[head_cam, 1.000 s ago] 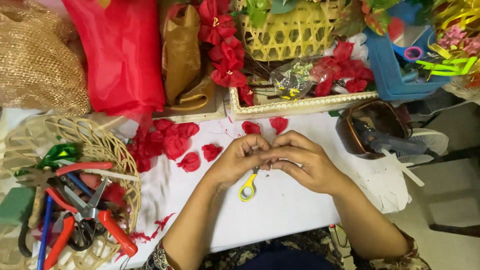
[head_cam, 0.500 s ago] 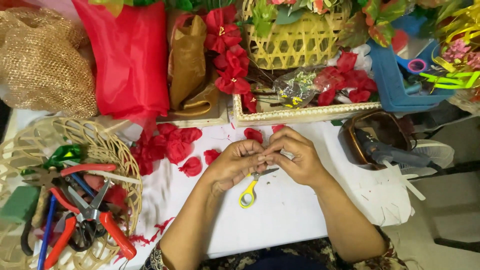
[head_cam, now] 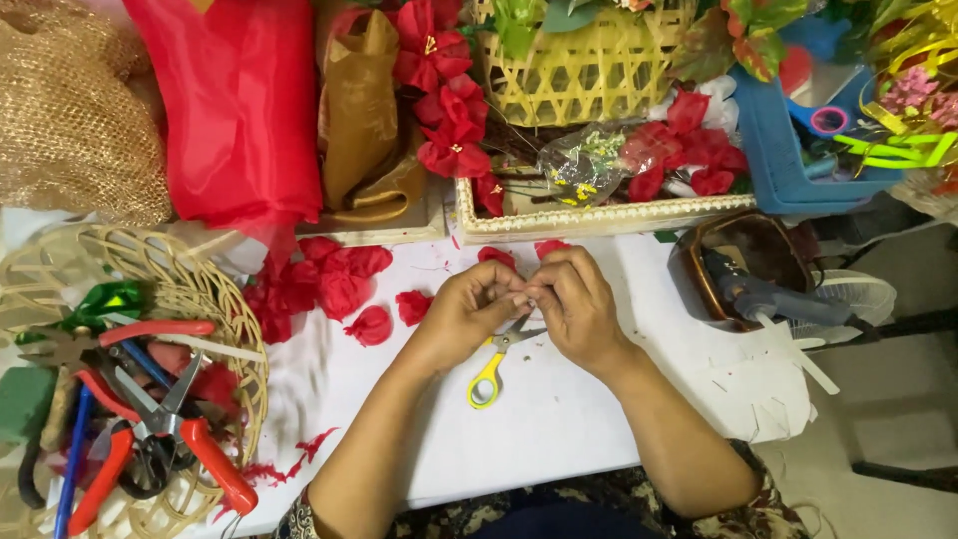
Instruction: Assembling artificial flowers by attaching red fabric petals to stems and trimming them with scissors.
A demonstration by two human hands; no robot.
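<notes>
The left hand [head_cam: 469, 304] and the right hand [head_cam: 577, 299] meet in the middle, over the white counter [head_cam: 559, 419]. Their fingertips are pinched tight together on something very small. It is too tiny and too hidden by the fingers to tell what it is.

The small scissors with yellow handles [head_cam: 494, 367] lie flat on the counter, just under the two hands. The blades point up toward the hands and the yellow loop points down toward the person. No hand holds the scissors.

Left of the scissors lie loose red petals [head_cam: 329, 284], scattered in a pile on the counter. Two more red petals [head_cam: 496, 257] peek out just above the hands.

Far to the left of the scissors sits a round woven basket [head_cam: 215, 299]. Inside it are red-handled pliers [head_cam: 160, 429] and other tools. Above the basket hangs a red cloth [head_cam: 239, 105], with gold mesh [head_cam: 70, 110] beside it.

Above the scissors is a white tray [head_cam: 589, 215] with red cloth flowers [head_cam: 449, 100] and a yellow woven basket [head_cam: 589, 70]. To the right of the scissors sits a brown bowl [head_cam: 748, 245] with a glue gun [head_cam: 768, 299] resting in it. Above the bowl is a blue box [head_cam: 788, 150].
</notes>
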